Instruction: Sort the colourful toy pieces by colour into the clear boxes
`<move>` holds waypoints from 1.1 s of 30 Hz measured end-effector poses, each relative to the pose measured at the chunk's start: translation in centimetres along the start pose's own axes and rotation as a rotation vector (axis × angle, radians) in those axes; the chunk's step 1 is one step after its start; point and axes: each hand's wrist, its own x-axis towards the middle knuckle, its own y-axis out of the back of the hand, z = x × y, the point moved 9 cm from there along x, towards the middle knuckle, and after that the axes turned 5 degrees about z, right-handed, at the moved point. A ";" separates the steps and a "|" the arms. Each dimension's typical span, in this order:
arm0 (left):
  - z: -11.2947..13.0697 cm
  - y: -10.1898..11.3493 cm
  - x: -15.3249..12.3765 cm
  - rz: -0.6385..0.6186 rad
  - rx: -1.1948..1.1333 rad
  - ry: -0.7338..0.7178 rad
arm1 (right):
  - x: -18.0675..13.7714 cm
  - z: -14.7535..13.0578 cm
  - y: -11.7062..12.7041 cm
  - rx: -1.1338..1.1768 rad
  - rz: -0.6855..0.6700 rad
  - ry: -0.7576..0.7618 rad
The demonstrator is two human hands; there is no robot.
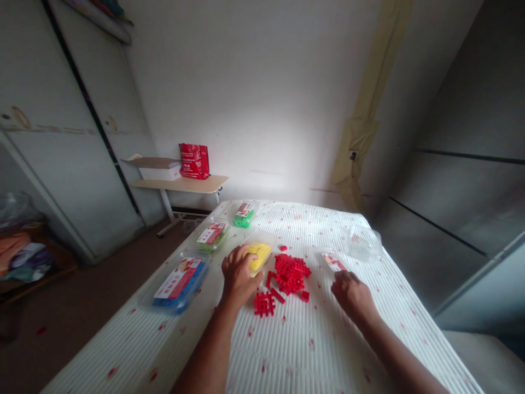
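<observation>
Well, on the ribbed surface (311,350) a red heap (289,272) lay near the middle. Just left stood the yellow-filled tub (261,253), my left fingers (235,255) clamped on its side. My right fingers (341,282) were at the labelled plastic (333,261); whether pinched together, I couldn't tell.

The loose pieces (290,272) are bright red; clear tubs (148,298) show yellow pieces (262,252), blue pieces (196,278), vivid green pieces (243,221) and paler green pieces (213,246). The labels (177,278) mix red and white. Red flecks dot the white, striped worktop (287,355). The red bag (194,162) bears white lettering.
</observation>
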 end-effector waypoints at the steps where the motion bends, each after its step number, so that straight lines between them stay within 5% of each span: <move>1: 0.0 0.2 0.0 0.015 -0.002 -0.005 | 0.2 0.6 0.8 -0.010 0.037 -0.026; 8: -2.2 -1.0 -0.2 0.018 -0.117 0.146 | 1.6 4.4 4.8 0.133 0.170 -0.243; 16: -3.4 -2.5 -0.7 -0.054 -0.271 0.253 | 1.0 5.3 2.9 0.474 0.106 -0.368; 27: -4.2 -3.2 -0.8 0.012 -0.273 0.233 | -3.1 8.9 0.9 1.059 -0.058 -0.774; 30: -4.2 -3.1 -0.7 0.029 -0.250 0.214 | -5.3 10.5 -0.2 1.039 -0.133 -0.806; 33: -3.9 -2.9 -0.5 0.032 -0.222 0.205 | -7.5 12.5 -0.7 0.702 -0.218 -0.722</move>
